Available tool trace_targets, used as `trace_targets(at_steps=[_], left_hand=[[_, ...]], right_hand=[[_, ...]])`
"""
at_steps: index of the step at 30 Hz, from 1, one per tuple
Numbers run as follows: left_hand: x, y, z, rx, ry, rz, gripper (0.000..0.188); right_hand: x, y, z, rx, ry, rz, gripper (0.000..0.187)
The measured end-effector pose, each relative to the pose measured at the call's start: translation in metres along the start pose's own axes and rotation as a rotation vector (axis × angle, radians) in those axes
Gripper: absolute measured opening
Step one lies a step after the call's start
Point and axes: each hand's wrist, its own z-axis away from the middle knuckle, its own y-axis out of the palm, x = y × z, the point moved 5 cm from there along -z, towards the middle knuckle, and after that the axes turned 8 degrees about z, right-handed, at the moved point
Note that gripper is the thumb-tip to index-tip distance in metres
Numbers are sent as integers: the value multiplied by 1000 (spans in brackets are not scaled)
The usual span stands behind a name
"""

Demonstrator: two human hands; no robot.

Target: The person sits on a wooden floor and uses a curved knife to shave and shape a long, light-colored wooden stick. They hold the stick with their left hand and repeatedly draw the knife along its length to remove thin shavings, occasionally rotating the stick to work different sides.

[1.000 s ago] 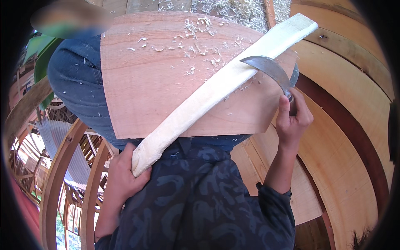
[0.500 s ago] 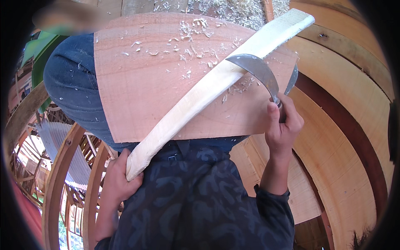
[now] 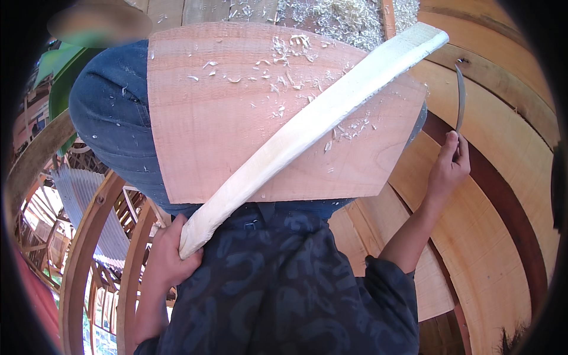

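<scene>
My left hand (image 3: 167, 251) is closed round the near, narrow end of a long pale piece of wood (image 3: 307, 127). The wood slants up to the right over a flat reddish board (image 3: 207, 130) that lies across my lap, and its wide far end sticks out past the board. Out to the right, my right hand (image 3: 449, 163) grips the handle of a curved blade, a sickle (image 3: 461, 97). Its tip points up and away from me, and the blade is clear of the wood. Most of the handle is hidden in my fingers.
Curled shavings (image 3: 290, 59) are scattered on the board, with a heap of shavings (image 3: 349, 23) on the floor beyond. Plank walls (image 3: 473, 195) curve along my right. At the left are wooden posts (image 3: 89, 248), a corrugated sheet (image 3: 94, 207) and a green object (image 3: 65, 77).
My right hand has swung the sickle off the wood, out to the right and upright. My left hand keeps its hold; the wood has barely shifted.
</scene>
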Motion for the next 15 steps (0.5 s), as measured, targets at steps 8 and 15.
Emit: trace_targets(at_steps=[8,15], left_hand=[[-11,-1,-2,22,-16,-33,35],[-12,0,-2,20,-1,-27,36]], right_hand=[[81,18,50,312,-303,-34,22],[71,22,35,195,-332,13,22]])
